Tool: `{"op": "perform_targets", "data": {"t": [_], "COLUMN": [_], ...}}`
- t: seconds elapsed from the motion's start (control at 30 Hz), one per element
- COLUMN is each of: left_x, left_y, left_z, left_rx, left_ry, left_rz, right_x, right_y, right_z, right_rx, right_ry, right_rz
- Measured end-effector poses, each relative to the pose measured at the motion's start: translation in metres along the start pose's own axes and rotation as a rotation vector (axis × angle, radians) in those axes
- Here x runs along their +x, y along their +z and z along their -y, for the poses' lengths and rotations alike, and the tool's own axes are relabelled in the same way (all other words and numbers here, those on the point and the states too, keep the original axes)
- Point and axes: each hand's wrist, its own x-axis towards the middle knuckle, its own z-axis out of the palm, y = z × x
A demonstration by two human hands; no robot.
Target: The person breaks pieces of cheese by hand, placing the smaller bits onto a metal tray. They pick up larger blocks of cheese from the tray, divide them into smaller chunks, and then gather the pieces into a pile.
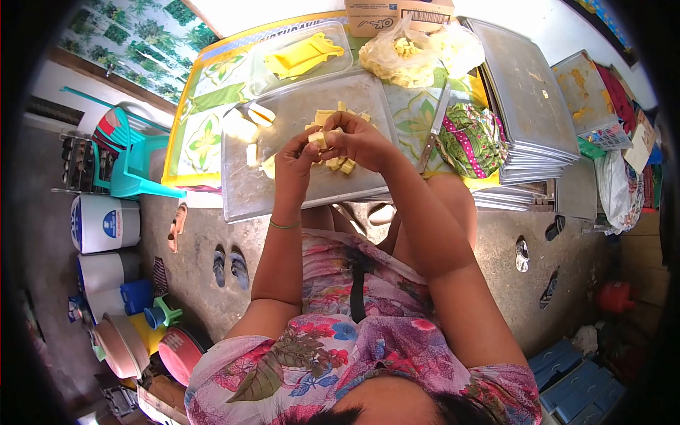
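Over a metal baking tray (283, 195), my left hand (294, 154) and my right hand (363, 140) meet with fingertips pinched around a small pale-yellow block (318, 140). Its exact kind cannot be made out. Similar yellow pieces (347, 166) lie in a loose pile on the tray, partly hidden behind my hands. To the left on the tray are a pale lump (241, 126) and a yellow-and-white piece (261, 115). Beyond them, a clear plastic container (258, 83) holds yellow sheets (304, 55).
Right of the tray lie a long knife (437, 124) and a patterned cloth bundle (471, 142). Plastic bags of yellow pieces (404, 60) sit behind, near a cardboard box (382, 15). Stacked metal trays (528, 92) fill the right side. A teal plastic chair (134, 166) stands left.
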Motion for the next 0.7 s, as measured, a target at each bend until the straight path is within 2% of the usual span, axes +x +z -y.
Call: {"op": "perform_targets", "data": {"t": [0.17,0.37,0.47,0.7], "left_x": [-0.0004,-0.0036,-0.0041,-0.0048], "left_y": [0.0052,0.0095,0.0084,0.0032], "left_z": [-0.0081,-0.0116,-0.0107,-0.0046], "left_rx": [-0.023,0.155,0.135,-0.15], "left_ry": [-0.007,0.034,0.028,0.002], "left_rz": [-0.048,-0.124,-0.103,0.016], "right_x": [0.0,0.0011,0.0005,-0.001], "right_y": [0.0011,-0.0023,-0.0036,-0.0031], "right_z": [-0.0007,-0.0025,-0.0027,0.0026], "right_rx": [-0.165,-0.165,-0.135,0.011], "right_ry": [-0.053,-0.051,-0.035,-0.036], "right_rz": [-0.01,-0.031,-0.031,0.023]}}
